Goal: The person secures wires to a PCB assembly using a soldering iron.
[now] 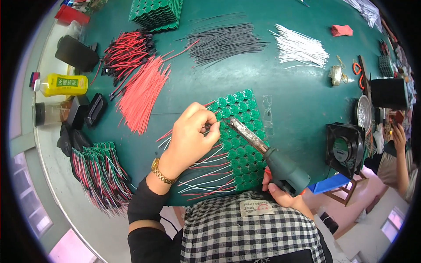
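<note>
A panel of joined round green circuit boards (241, 151) lies in front of me, with red and white wires (210, 175) sticking out from its left side. My left hand (191, 136) is over the panel's left edge, thumb and forefinger pinched together; whatever is between the fingertips is too small or hidden. In my right hand (284, 196), at the panel's lower right, is a soldering gun (285, 171) with a dark green body. Its worn metal barrel slants up to the left, and the tip is over the panel close to my left fingertips.
Bundles of red wires (142, 98), black wires (226, 44) and white wires (300, 47) lie beyond. Wired boards (101, 175) hang at the left edge, near a yellow bottle (66, 84). A fan (344, 149) stands right; another person's hand (398, 138) shows farther off.
</note>
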The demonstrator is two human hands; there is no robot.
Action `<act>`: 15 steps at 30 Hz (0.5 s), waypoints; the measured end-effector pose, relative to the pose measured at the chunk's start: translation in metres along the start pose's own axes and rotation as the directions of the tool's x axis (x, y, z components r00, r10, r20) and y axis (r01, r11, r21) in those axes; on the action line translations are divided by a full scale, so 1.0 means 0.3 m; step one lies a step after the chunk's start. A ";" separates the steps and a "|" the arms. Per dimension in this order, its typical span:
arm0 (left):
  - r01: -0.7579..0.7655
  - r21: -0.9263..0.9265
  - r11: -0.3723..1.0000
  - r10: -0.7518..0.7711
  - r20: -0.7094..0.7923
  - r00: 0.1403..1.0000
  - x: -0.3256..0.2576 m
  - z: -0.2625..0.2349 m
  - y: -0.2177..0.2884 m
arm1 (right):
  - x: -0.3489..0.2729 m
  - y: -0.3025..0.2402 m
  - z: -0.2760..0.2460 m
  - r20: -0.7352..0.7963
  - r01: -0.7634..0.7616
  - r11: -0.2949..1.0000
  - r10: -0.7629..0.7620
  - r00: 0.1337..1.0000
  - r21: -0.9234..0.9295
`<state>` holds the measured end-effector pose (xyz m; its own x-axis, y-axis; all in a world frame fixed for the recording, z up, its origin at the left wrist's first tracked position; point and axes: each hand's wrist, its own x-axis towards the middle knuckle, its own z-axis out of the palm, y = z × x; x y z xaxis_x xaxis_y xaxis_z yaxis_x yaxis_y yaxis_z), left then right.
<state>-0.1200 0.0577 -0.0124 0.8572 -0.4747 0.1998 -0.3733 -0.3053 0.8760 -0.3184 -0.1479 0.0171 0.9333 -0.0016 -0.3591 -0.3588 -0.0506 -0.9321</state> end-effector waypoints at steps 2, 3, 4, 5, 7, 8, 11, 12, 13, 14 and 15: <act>-0.014 -0.007 1.000 0.014 -0.007 1.000 0.004 -0.001 0.003 | -0.001 -0.004 0.001 -0.006 -0.041 0.999 0.041 0.999 -0.029; -0.032 -0.011 0.999 0.032 -0.012 0.999 0.004 -0.001 0.001 | 0.002 -0.015 0.003 -0.004 -0.046 0.998 0.046 0.999 -0.031; -0.029 -0.012 1.000 0.028 -0.013 1.000 0.004 -0.002 -0.004 | 0.007 -0.030 0.007 -0.001 -0.034 0.999 0.034 0.999 -0.001; -0.059 0.005 0.998 0.059 -0.020 0.998 0.005 -0.002 -0.010 | 0.010 -0.038 0.009 0.001 -0.021 0.999 0.021 1.000 0.028; -0.087 0.022 0.996 0.087 -0.025 0.996 0.003 -0.002 -0.018 | 0.006 -0.034 0.007 0.004 -0.008 0.999 0.008 1.000 0.037; -0.090 0.037 0.995 0.091 -0.026 0.996 0.001 -0.001 -0.021 | 0.003 -0.030 0.005 0.005 0.008 0.999 -0.008 1.000 0.045; -0.092 0.048 0.995 0.094 -0.036 0.995 0.001 0.000 -0.019 | -0.009 -0.013 -0.002 -0.007 0.024 0.999 -0.024 1.000 -0.035; -0.092 0.046 0.995 0.094 -0.048 0.994 0.001 0.000 -0.018 | -0.009 -0.009 -0.004 -0.007 0.022 0.999 -0.022 1.000 -0.036; -0.091 0.045 0.995 0.093 -0.047 0.995 0.000 0.003 -0.020 | -0.008 -0.005 -0.006 0.005 0.042 0.998 -0.042 0.999 -0.054; -0.082 0.050 0.995 0.085 -0.048 0.995 0.000 0.006 -0.023 | -0.008 -0.003 -0.008 0.018 0.063 0.995 -0.061 0.998 -0.072; -0.074 0.055 0.996 0.077 -0.050 0.996 0.000 0.008 -0.025 | -0.009 -0.004 -0.007 0.018 0.061 0.996 -0.060 0.998 -0.073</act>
<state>-0.1181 0.0581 -0.0201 0.8426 -0.4549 0.2884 -0.4550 -0.3146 0.8331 -0.3205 -0.1499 0.0191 0.9525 0.0195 -0.3038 -0.2992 -0.1230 -0.9462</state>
